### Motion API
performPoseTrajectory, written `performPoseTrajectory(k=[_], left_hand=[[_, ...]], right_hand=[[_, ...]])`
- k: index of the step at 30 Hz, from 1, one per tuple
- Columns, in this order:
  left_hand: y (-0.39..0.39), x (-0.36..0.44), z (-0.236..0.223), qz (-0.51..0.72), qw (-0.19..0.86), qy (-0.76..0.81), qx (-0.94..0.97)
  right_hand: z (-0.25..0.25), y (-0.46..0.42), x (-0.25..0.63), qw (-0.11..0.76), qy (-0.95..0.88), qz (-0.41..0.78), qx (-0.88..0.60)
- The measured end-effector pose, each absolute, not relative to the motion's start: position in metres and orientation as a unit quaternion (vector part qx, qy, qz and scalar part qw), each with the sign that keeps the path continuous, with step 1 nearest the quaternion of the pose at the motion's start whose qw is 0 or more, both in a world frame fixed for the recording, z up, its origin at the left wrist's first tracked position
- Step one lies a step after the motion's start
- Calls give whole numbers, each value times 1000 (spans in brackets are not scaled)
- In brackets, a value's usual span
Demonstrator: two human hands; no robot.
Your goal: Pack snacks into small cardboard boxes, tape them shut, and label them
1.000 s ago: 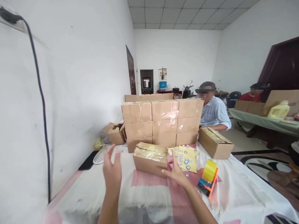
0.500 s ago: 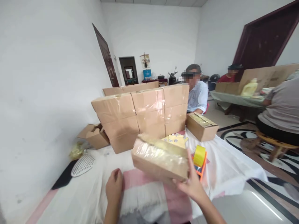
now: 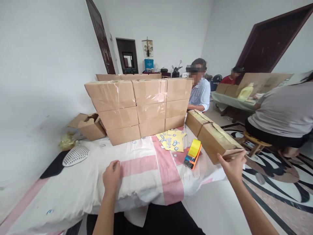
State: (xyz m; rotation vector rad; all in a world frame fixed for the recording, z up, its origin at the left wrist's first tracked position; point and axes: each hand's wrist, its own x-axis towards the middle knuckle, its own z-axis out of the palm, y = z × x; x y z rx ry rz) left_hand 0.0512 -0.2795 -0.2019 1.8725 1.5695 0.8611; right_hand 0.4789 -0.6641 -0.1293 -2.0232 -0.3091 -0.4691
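Observation:
My right hand (image 3: pixel 232 164) grips the near end of a taped cardboard box (image 3: pixel 216 140) at the table's right edge. That box stands end to end with a second taped box (image 3: pixel 195 120) behind it. My left hand (image 3: pixel 111 174) rests on the pink and white cloth (image 3: pixel 144 192), its fingers curled in and nothing visible in them. Between the hands, farther in, a tape dispenser (image 3: pixel 192 155) with a yellow roll lies on the cloth. Yellow sheets with small stickers (image 3: pixel 173 141) lie to its left.
Cardboard boxes (image 3: pixel 137 111) are stacked in several columns across the back of the table. At the left are an opened box (image 3: pixel 89 127), a yellow plastic bag (image 3: pixel 67 142) and a white perforated piece (image 3: pixel 75 155). A person (image 3: pixel 200 93) sits behind the stack; others sit at another table (image 3: pixel 232 99).
My right hand has carried the taped box from the table's middle to the right edge and set it in front of the other box. The left hand has stayed on the cloth.

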Motion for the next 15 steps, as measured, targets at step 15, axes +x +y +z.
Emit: performPoseTrajectory(k=[15], left_hand=[[-276, 51, -204, 395, 291, 559, 669]], right_hand=[[-161, -545, 575, 481, -219, -76, -845]])
